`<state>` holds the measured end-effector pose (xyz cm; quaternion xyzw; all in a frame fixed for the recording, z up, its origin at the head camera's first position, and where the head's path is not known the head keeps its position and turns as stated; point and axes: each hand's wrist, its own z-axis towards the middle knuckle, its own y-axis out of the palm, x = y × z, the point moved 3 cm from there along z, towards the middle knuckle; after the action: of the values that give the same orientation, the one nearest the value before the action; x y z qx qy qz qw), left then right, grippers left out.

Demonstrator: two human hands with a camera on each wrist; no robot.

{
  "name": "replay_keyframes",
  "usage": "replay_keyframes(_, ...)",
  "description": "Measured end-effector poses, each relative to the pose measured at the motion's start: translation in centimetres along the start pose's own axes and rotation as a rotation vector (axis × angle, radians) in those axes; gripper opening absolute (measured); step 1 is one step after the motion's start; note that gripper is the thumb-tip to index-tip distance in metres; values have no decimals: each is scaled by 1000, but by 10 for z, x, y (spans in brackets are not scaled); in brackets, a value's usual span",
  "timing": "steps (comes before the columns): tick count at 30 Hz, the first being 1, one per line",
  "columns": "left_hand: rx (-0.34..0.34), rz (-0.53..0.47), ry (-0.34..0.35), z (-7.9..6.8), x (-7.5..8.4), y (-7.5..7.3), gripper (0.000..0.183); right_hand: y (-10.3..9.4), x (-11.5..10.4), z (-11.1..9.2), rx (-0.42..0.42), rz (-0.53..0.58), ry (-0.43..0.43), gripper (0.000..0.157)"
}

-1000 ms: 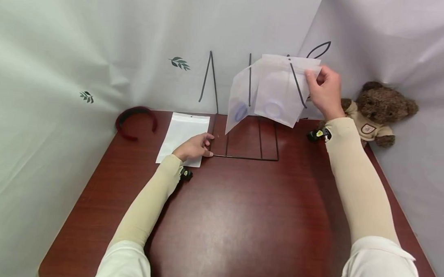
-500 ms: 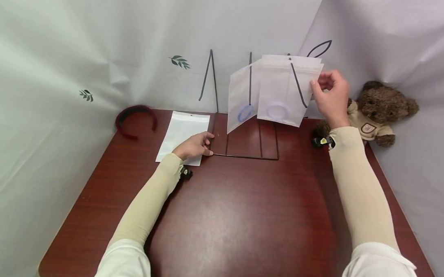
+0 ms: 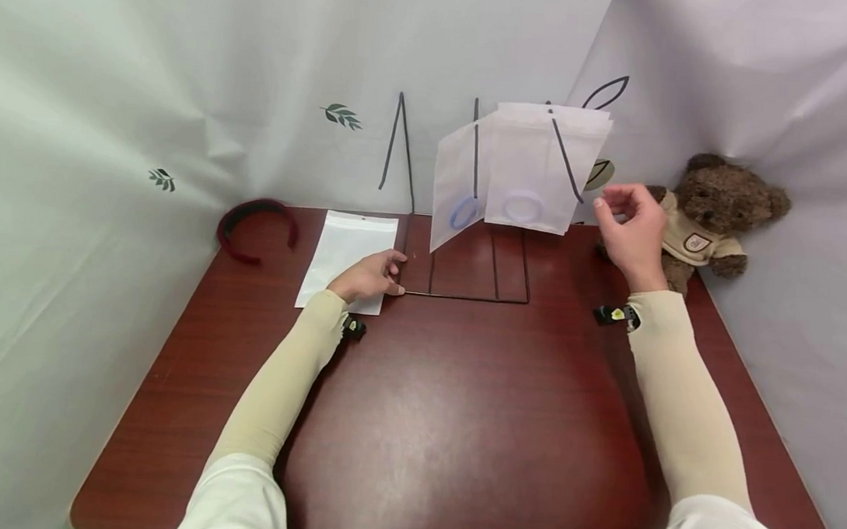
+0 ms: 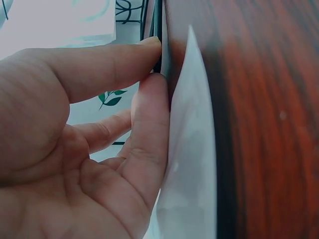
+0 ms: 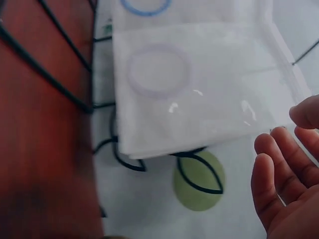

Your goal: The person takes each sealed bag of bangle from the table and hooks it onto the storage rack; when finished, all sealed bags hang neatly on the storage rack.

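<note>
Down from the frosted bag (image 3: 521, 163) has come my right hand (image 3: 635, 229), its thumb and fingers loosely curved across a small gap, holding nothing. That bag hangs by its top from the right prong (image 3: 566, 157) of the wire rack (image 3: 464, 298), letting the pale ring (image 3: 523, 206) settle low inside. My left hand (image 3: 367, 276) grips the base's front left corner, probably to keep the frame from shifting on the surface (image 3: 425, 420).

3 bags (image 3: 528, 163), 2 rings (image 3: 454, 217), 1 rack (image 3: 464, 298), 1 bear (image 3: 723, 201)
</note>
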<state>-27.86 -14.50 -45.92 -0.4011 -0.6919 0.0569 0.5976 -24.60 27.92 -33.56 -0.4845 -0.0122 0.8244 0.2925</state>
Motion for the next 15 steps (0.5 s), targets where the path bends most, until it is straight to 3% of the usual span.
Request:
replay_keyframes(6, -8, 12, -6, 0, 1, -2, 69, 10, 42, -22, -103, 7, 47, 25)
replay_keyframes(15, -12, -1, -4, 4, -1, -2, 69, 30, 58, -47, -300, -114, 46, 29)
